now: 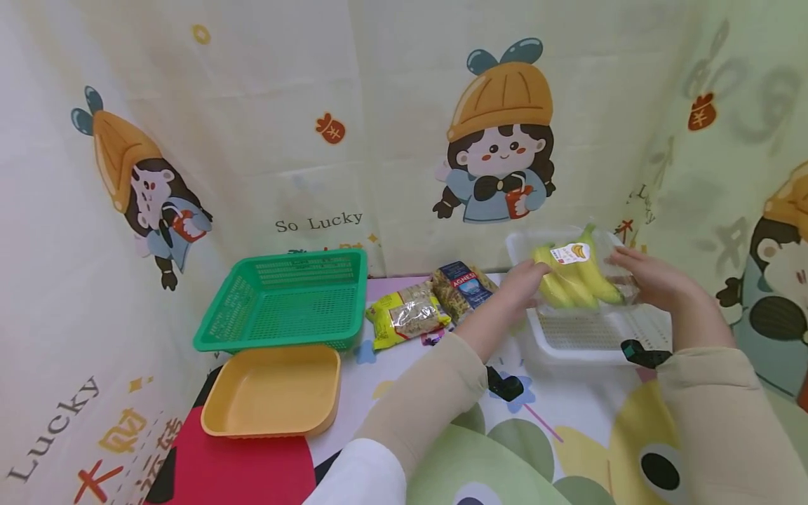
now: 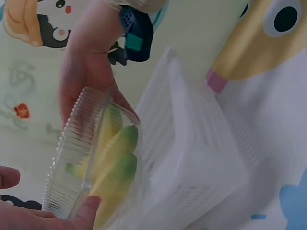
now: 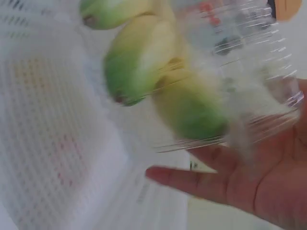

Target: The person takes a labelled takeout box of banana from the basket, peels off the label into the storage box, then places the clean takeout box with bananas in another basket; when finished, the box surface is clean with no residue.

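A clear plastic box of bananas is held tilted over a white perforated basket on the right side of the table. My left hand grips the box's left edge; in the left wrist view the thumb lies against its side. On the opposite edge, my right hand holds the box, and the right wrist view shows fingers extended beneath it. A white label is on the box's top. The basket's perforated wall appears blurred beside the bananas in the right wrist view.
A green basket stands at the back left, with a yellow tray in front of it. Between the green basket and my left arm lie a yellow bag and an Agnesi bag. Printed cloth hangs behind the table.
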`<action>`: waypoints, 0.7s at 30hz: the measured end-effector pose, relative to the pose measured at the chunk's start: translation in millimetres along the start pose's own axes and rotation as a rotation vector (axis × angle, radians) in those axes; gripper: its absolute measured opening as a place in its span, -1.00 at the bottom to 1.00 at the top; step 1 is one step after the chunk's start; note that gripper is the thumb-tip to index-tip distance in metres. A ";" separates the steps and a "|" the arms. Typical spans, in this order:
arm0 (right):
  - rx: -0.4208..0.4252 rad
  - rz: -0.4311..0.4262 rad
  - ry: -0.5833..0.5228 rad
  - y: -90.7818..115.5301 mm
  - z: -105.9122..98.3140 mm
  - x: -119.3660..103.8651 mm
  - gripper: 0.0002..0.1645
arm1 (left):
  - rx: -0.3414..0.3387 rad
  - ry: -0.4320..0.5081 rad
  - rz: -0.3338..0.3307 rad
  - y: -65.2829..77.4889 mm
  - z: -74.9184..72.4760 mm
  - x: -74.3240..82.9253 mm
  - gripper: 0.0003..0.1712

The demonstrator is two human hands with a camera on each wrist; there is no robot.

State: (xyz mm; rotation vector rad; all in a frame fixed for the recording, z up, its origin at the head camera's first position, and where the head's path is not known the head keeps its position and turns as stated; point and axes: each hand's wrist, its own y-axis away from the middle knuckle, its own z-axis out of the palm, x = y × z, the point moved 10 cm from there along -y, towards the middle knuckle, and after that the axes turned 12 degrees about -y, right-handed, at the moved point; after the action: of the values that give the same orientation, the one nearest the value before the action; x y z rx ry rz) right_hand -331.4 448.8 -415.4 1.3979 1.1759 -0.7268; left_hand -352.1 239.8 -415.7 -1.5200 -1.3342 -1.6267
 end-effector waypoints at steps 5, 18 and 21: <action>0.051 -0.049 -0.150 -0.9 13.6 -12.6 0.01 | -0.033 0.031 0.036 7.6 -17.5 4.7 -0.36; 0.058 -0.123 -0.195 -13.2 56.9 -23.3 -0.06 | -0.028 -0.118 0.098 37.9 -65.0 -7.6 -0.33; 0.038 -0.126 -0.199 -16.3 68.9 -28.5 -0.05 | -0.049 -0.079 0.126 43.4 -77.6 -12.0 -0.34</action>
State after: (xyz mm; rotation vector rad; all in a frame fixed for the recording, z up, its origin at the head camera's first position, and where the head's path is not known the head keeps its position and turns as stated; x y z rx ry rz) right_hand -342.6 373.6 -408.5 1.2588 1.1047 -0.9591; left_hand -343.2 151.3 -404.6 -1.6782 -1.2208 -1.5459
